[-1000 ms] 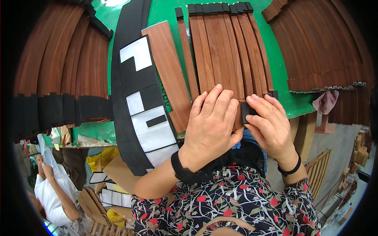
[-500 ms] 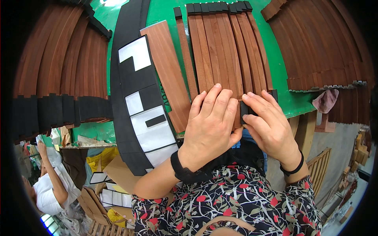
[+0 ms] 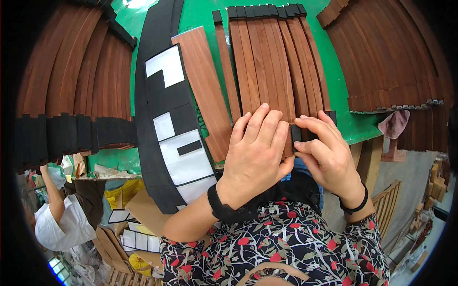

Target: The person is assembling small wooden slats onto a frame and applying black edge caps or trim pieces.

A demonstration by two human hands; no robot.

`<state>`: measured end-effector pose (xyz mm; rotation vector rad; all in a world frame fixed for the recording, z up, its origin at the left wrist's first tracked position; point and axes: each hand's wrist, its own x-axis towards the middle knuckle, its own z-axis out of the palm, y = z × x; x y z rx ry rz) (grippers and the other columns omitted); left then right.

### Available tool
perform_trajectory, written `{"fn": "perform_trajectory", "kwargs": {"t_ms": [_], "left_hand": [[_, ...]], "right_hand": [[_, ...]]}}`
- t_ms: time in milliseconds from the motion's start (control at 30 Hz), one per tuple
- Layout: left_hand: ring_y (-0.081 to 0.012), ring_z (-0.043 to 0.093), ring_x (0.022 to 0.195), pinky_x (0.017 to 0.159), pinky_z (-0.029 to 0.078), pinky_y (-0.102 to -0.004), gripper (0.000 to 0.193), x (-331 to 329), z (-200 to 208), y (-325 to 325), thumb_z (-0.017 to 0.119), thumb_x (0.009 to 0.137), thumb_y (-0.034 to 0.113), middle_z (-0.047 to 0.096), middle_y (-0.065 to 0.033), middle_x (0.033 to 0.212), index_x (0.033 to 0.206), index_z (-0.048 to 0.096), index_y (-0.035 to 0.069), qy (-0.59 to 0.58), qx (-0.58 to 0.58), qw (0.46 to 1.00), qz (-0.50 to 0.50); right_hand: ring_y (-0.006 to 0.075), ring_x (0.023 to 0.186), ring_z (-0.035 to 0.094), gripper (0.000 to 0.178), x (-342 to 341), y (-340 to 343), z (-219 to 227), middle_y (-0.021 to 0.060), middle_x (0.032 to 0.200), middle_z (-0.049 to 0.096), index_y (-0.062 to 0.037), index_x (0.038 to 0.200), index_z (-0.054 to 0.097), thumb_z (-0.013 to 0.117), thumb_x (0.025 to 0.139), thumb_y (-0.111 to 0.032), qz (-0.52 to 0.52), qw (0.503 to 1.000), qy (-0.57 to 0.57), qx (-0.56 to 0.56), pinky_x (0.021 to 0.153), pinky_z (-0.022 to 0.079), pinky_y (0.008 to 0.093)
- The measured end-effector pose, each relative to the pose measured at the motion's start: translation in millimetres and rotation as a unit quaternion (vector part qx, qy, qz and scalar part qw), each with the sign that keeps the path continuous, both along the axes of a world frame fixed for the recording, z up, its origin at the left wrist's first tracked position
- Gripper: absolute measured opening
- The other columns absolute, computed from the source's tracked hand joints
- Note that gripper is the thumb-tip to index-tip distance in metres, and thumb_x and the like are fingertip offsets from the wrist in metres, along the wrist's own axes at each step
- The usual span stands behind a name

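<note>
Several reddish-brown wooden slats (image 3: 265,62) lie side by side in front of me, their far ends capped with black pads (image 3: 260,11). My left hand (image 3: 257,143) rests on the slats' near ends, fingers stretched out and palm down. Beside it, my right hand (image 3: 329,148) pinches a small black rectangular pad (image 3: 296,138) between thumb and fingers at a slat's near end. The slat ends beneath my left palm are hidden. To the left lies a black sheet of pads (image 3: 179,105) with white backing bared where pieces are gone. A single slat (image 3: 226,66) lies slightly apart from the group.
A wide wooden board (image 3: 202,86) lies between sheet and slats on the green table (image 3: 336,62). Slat stacks flank the table at left (image 3: 71,71) and right (image 3: 381,57). A pinkish cloth (image 3: 394,124) hangs at the right edge. Another person (image 3: 62,221) is at far left, beyond open cardboard boxes (image 3: 112,248).
My right fingers have curled a little more around the black pad. My left hand stays almost still on the slats. The other person at far left has shifted.
</note>
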<state>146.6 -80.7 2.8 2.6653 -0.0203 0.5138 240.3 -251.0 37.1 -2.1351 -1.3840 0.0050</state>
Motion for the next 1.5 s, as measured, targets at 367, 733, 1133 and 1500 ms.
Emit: {"fn": "perform_trajectory", "kwargs": {"t_ms": [367,733,1133,1500], "left_hand": [[-0.0298,0.047,0.136,0.112,0.036,-0.0495,0.062,0.2,-2.1,0.3,0.082,0.068,0.03,0.055,-0.0093,0.133,0.122,0.061,0.007,-0.002,0.004,1.0,0.003],[-0.0302,0.047,0.137,0.112,0.036,-0.0498,0.062,-0.6,-1.5,0.7,0.083,0.068,0.03,0.055,-0.0095,0.133,0.122,0.061,0.007,0.0,-0.005,1.0,-0.001],[-0.0315,0.048,0.136,0.112,0.036,-0.0502,0.064,-0.3,1.6,0.9,0.083,0.069,0.032,0.055,-0.0104,0.133,0.123,0.06,0.008,0.003,-0.005,1.0,-0.003],[-0.0324,0.048,0.136,0.112,0.036,-0.0508,0.066,-0.1,1.2,1.8,0.084,0.071,0.037,0.055,-0.011,0.134,0.124,0.059,0.007,-0.003,-0.008,1.0,-0.009]], "right_hand": [[0.0368,0.124,0.061,0.019,-0.3,1.8,5.1,0.0179,0.127,0.065,-0.0018,0.091,0.067,0.079,0.077,-0.004,-0.008,0.999,-0.009,-0.037,0.112,0.041,0.0568],[0.0368,0.135,0.052,0.024,8.1,-2.2,11.4,0.0122,0.134,0.063,-0.0059,0.096,0.067,0.08,0.076,-0.007,0.004,0.998,0.004,-0.065,0.116,0.033,0.0598],[0.038,0.14,0.046,0.041,8.6,-10.7,18.0,0.0117,0.143,0.058,-0.0058,0.106,0.069,0.086,0.07,-0.013,0.025,0.994,0.03,-0.103,0.118,0.028,0.0627],[0.0351,0.14,0.048,0.052,-1.8,-6.7,1.0,0.0112,0.143,0.06,-0.0052,0.124,0.066,0.081,0.078,-0.023,0.001,0.997,-0.025,-0.079,0.119,0.026,0.0621]]}}
